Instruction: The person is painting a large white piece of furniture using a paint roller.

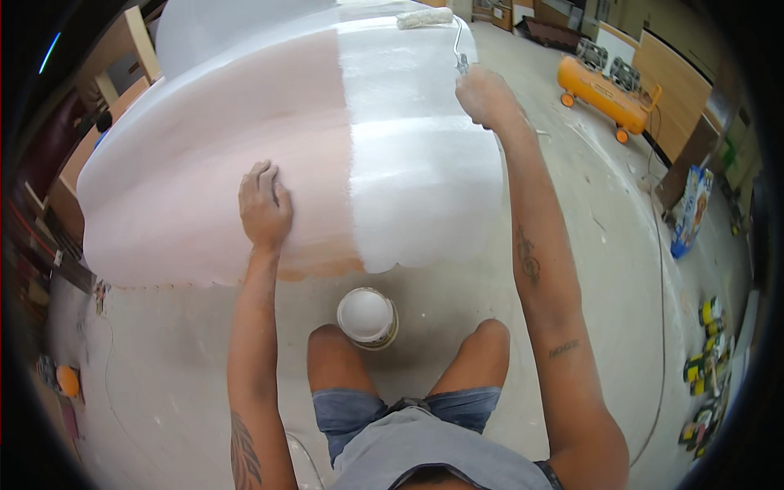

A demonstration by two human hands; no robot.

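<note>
A large board [196, 147] lies flat in front of me, its left part pale pink and its right part [416, 139] coated white. My left hand [264, 206] rests flat on the pink part near the front edge, fingers together, holding nothing. My right hand [485, 96] is stretched out over the board's far right side and grips the metal handle of a paint roller [426, 18]. The roller's fuzzy white sleeve lies on the far end of the white part. A round can of white paint [367, 317] stands on the floor just past my knees.
An orange air compressor [606, 88] stands on the dusty floor at the right back. A blue box [691, 211] leans by wooden panels [671, 90] at the right. Several yellow-and-green cans [707, 359] lie at the far right. Wooden frames [122, 61] stand at the left.
</note>
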